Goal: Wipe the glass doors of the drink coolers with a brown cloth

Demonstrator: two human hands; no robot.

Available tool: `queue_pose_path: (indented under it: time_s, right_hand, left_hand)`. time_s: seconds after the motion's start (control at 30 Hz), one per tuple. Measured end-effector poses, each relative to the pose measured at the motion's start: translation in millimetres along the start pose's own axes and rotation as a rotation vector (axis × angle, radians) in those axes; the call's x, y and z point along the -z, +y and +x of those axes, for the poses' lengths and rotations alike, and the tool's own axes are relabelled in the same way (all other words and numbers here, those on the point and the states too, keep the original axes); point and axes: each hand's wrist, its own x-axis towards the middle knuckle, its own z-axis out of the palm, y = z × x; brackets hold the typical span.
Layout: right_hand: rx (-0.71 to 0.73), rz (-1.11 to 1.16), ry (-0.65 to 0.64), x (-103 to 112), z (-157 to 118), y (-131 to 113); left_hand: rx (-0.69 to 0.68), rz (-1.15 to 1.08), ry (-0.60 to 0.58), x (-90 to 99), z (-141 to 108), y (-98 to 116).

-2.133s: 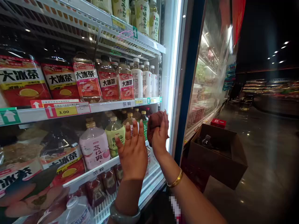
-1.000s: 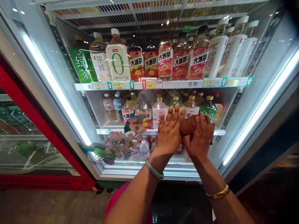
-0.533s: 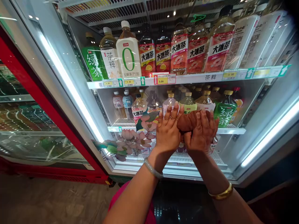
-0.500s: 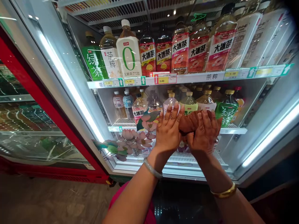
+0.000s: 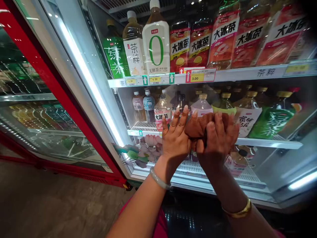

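A crumpled brown cloth (image 5: 198, 125) is pressed against the glass door of a lit drinks fridge. My right hand (image 5: 219, 138) lies over the cloth's right part, fingers bent onto it, with a gold bangle at the wrist. Beside it, my left hand (image 5: 175, 135) rests flat on the glass, fingers spread and pointing up; its thumb side meets the cloth's left edge. A pale bangle (image 5: 158, 179) circles that wrist. Just left of this hand is a flower decal (image 5: 146, 152) on the glass, partly covered by the hand.
Behind the glass, tea bottles (image 5: 156, 46) stand on the upper shelf (image 5: 237, 74), with price tags along its edge. Smaller bottles (image 5: 142, 105) fill the middle shelf. A second fridge with a red frame (image 5: 61, 99) stands to the left, above a brown floor (image 5: 61, 198).
My view has come nearer to the fridge and turned. Both hands, with the cloth, have shifted left across the glass, and the left one now covers more of the flower decal.
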Motion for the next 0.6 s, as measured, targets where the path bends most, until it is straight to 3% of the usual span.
queue_pose_path:
  time_s: [0.07, 0.23, 0.3, 0.37, 0.5, 0.53, 0.6]
  right_hand:
    - [0.082, 0.012, 0.011, 3, -6, 11]
    - [0.008, -0.120, -0.024, 28, -4, 91]
    - [0.019, -0.144, -0.054, 25, 1, 96]
    - [-0.005, -0.172, -0.070, 12, 6, 66]
    - [-0.089, -0.111, -0.163, -16, 0, -30]
    - [-0.095, -0.114, -0.164, -19, -7, -43]
    - [-0.064, -0.124, -0.182, -15, -23, -43]
  left_hand:
    - [0.033, 0.013, 0.028, 2.1, -1, -6]
    - [0.107, 0.074, 0.028, 11.1, -2, -18]
    - [0.087, 0.084, 0.030, 12.1, -4, -21]
    - [0.071, 0.093, 0.048, 10.8, -7, -24]
    - [0.009, 0.037, 0.062, 8.3, -12, -29]
    - [-0.001, 0.021, 0.050, 9.0, -13, -30]
    - [0.021, 0.014, 0.032, 12.1, -13, -31]
